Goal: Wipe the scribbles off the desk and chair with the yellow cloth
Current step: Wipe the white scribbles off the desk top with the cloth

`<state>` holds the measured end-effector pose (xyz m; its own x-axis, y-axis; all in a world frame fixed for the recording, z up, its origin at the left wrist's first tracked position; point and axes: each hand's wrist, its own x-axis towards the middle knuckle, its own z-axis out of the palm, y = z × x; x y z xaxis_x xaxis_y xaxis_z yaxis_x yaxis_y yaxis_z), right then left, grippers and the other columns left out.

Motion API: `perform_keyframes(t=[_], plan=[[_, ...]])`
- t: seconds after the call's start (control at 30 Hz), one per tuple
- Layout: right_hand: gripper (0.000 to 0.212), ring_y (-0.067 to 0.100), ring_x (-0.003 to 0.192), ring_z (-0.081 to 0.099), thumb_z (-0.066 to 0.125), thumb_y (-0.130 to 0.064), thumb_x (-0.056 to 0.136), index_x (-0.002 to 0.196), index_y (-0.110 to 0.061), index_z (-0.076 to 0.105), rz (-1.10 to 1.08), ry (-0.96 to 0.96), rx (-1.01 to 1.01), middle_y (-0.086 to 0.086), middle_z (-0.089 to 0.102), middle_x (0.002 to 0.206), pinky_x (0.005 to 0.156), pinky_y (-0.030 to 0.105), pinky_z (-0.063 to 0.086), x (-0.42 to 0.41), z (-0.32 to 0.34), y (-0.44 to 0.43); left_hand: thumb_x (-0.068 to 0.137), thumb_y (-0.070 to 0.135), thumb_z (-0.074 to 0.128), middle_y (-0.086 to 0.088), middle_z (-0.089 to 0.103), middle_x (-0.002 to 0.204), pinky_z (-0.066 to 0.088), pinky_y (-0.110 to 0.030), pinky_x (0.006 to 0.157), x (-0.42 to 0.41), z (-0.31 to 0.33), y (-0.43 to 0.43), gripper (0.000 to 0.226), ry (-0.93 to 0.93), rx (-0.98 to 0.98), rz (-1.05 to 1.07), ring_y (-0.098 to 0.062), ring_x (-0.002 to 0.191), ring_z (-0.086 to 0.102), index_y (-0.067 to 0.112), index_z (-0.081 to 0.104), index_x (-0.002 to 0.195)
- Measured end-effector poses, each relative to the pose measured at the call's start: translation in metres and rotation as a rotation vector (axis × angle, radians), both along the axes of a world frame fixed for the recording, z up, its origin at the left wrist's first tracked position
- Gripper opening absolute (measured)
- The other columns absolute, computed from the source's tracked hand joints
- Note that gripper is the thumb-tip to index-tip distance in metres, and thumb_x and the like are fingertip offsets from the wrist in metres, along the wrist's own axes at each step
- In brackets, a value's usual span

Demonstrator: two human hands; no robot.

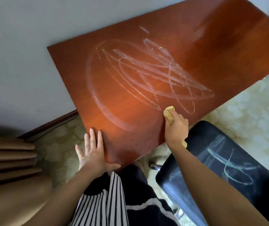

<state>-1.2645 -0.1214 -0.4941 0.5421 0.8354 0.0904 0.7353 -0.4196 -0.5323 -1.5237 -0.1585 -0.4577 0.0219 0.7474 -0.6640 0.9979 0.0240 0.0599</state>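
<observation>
A reddish-brown wooden desk [130, 128] fills the middle of the head view. White chalk-like scribbles [146, 75] loop across its top. My right hand [177, 128] grips a bunched yellow cloth [168, 114] and presses it on the desk near the front edge, just below the scribbles. A bit of the cloth sticks out under my wrist. My left hand [94, 154] lies flat with spread fingers on the desk's near corner. A dark blue chair seat [204, 185] at the lower right carries pale scribbles [228, 163] of its own.
A light grey wall [24, 54] runs behind the desk at the left. Brown curtain folds [8, 157] hang at the lower left. Pale patterned floor [252, 103] shows to the right of the desk. My striped and black clothing [114, 201] is at the bottom.
</observation>
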Motion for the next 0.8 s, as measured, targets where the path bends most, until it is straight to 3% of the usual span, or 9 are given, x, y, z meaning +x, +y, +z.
perform_keyframes(t=[0.17,0.3,0.43,0.5,0.67,0.8], plan=[[0.036,0.03,0.063,0.053,0.082,-0.01,0.065,0.099,-0.016,0.072,0.385,-0.161,0.079,0.004,0.063,0.07,0.051,0.031,0.043,-0.045,-0.003,-0.012,0.056,0.081,0.062,-0.015,-0.038,0.149,-0.006,-0.057,0.114,0.009,0.002,-0.001,0.148,0.131,-0.015,-0.064,-0.031,0.141,-0.026,0.007,-0.034,0.14],[0.028,0.028,0.067,0.049,0.057,-0.024,0.079,0.103,-0.02,0.069,0.741,-0.145,0.114,0.001,0.058,0.073,0.052,0.035,0.045,-0.078,-0.003,-0.038,0.051,0.082,0.065,-0.017,-0.039,0.148,-0.007,-0.054,0.114,0.008,0.004,0.0,0.154,0.185,-0.054,-0.11,-0.033,0.141,-0.027,0.005,-0.036,0.139],[0.033,0.026,0.074,0.047,0.05,-0.017,0.084,0.113,-0.02,0.064,1.046,-0.148,0.184,-0.001,0.063,0.092,0.068,0.036,0.042,-0.078,-0.007,-0.06,0.047,0.081,0.068,-0.017,-0.037,0.149,-0.005,-0.052,0.114,0.003,0.007,0.002,0.157,0.199,-0.058,-0.159,-0.033,0.142,-0.024,0.006,-0.034,0.14],[0.038,0.024,0.077,0.045,0.044,-0.009,0.084,0.117,-0.02,0.061,1.148,-0.2,0.213,-0.002,0.065,0.103,0.068,0.035,0.042,-0.063,-0.013,-0.068,0.047,0.08,0.069,-0.017,-0.036,0.149,-0.005,-0.053,0.114,0.003,0.008,0.002,0.157,0.209,-0.064,-0.169,-0.034,0.142,-0.022,0.006,-0.033,0.141],[0.051,0.019,0.079,0.039,0.044,-0.005,0.072,0.118,-0.023,0.058,1.134,-0.268,0.244,-0.003,0.067,0.105,0.072,0.034,0.045,0.008,-0.02,-0.055,0.05,0.079,0.069,-0.021,-0.035,0.149,-0.005,-0.052,0.114,0.008,0.008,0.003,0.156,0.249,-0.076,-0.183,-0.036,0.142,-0.021,0.003,-0.034,0.139],[0.068,0.019,0.08,0.039,0.073,0.012,0.058,0.117,-0.02,0.065,0.974,-0.275,0.088,0.0,0.068,0.105,0.063,0.034,0.047,0.066,-0.012,-0.026,0.05,0.08,0.066,-0.022,-0.035,0.149,-0.004,-0.051,0.115,0.01,0.008,0.003,0.155,0.26,-0.076,-0.192,-0.036,0.143,-0.02,0.002,-0.034,0.139]])
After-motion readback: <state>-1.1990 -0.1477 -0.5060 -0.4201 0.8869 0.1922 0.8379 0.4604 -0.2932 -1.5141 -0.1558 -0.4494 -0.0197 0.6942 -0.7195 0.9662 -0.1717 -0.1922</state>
